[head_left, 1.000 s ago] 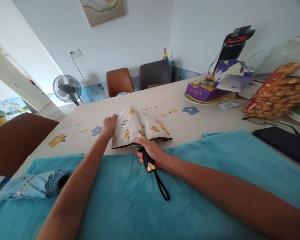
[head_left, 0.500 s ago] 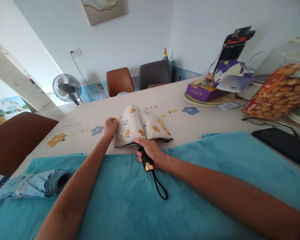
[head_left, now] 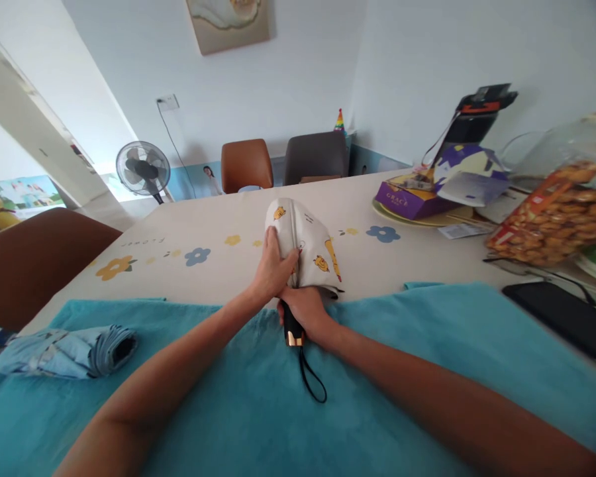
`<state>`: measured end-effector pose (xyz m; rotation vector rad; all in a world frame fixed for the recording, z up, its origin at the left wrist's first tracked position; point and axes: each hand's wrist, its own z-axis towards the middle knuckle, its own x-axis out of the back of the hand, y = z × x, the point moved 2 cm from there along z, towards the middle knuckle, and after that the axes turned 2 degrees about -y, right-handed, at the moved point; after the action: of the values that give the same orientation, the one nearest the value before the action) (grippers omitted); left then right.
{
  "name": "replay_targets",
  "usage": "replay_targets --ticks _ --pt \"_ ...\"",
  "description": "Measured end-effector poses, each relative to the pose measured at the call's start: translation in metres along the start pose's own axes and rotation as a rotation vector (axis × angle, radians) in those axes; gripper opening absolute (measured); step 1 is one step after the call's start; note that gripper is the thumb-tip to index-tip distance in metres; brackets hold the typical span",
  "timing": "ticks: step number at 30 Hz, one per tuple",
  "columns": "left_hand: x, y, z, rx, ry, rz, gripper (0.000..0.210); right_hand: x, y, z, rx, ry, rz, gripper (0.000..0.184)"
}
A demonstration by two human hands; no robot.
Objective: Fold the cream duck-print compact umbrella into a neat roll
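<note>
A folded cream umbrella [head_left: 310, 242] with yellow cartoon prints lies over the table, its black handle with a gold end and wrist loop pointing toward me. Around the top of that handle my right hand [head_left: 305, 311] is closed. My left hand [head_left: 274, 268] wraps the left side of the canopy fabric, thumb across the front, just above my right hand. One flap of fabric still spreads loose to the right. On the teal cloth [head_left: 218, 397] at the left rests a rolled light-blue umbrella [head_left: 74, 351], apart from both hands.
At the right stand a purple box [head_left: 407, 199] on a plate, a large jar of snacks [head_left: 561, 209], glasses [head_left: 541, 265] and a black case [head_left: 561, 318]. Chairs [head_left: 247, 165] line the table's far side. A fan [head_left: 143, 169] stands beyond the table's left.
My left hand has moved right, from the canopy's left edge to its middle, folding the left flap inward. My right hand keeps its hold on the handle. The view has shifted slightly.
</note>
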<state>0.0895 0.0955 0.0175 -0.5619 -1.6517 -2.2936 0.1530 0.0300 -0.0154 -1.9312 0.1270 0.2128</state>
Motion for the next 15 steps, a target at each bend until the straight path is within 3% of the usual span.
replay_targets --ticks 3,8,13,15 --pt "0.006 0.000 0.001 0.078 0.007 -0.168 0.062 0.000 -0.002 -0.003 0.015 0.091 -0.135 0.041" --pt "0.007 -0.001 0.003 0.272 -0.035 -0.610 0.037 -0.001 -0.002 -0.006 0.047 0.008 -0.190 0.042" --pt "0.007 -0.004 0.007 0.550 -0.261 -1.109 0.038 0.001 -0.001 -0.011 0.084 -0.121 -0.131 0.038" --pt "0.009 -0.008 0.010 0.581 -0.267 -1.190 0.038 0.001 -0.001 -0.011 0.082 -0.151 -0.104 0.037"
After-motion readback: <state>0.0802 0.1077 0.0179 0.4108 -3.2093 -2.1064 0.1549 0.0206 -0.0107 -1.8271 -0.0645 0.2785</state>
